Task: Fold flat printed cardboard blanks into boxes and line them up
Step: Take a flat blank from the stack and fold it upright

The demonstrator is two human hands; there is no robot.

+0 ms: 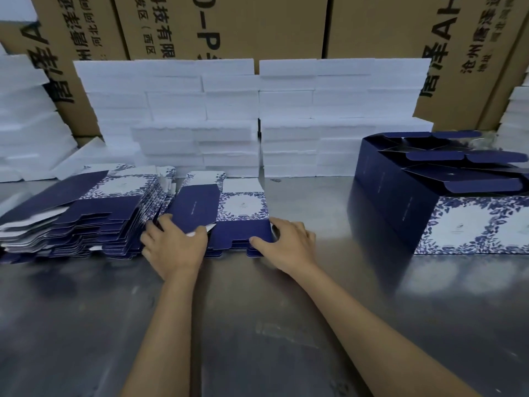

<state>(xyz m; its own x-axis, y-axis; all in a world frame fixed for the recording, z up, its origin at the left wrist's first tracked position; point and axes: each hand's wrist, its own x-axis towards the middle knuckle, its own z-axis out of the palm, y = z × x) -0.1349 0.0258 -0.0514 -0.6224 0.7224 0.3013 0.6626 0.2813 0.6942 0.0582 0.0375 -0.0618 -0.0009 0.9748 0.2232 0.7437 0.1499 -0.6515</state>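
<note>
A small stack of flat blanks (229, 207), navy with a blue-and-white leaf panel, lies in the middle of the metal table (257, 310). My left hand (174, 245) grips the stack's near left edge, lifting the top blank's corner slightly. My right hand (286, 242) holds the near right edge, fingers curled on the navy flaps. A larger, slumped stack of blanks (86, 213) lies to the left. Several folded boxes (446, 196) stand in a row at the right, top flaps open.
Stacks of white foam blocks (257, 116) line the back of the table, with more foam (25, 118) at the far left. Big brown printed cartons (257, 24) stand behind them. The table surface is shiny and reflective.
</note>
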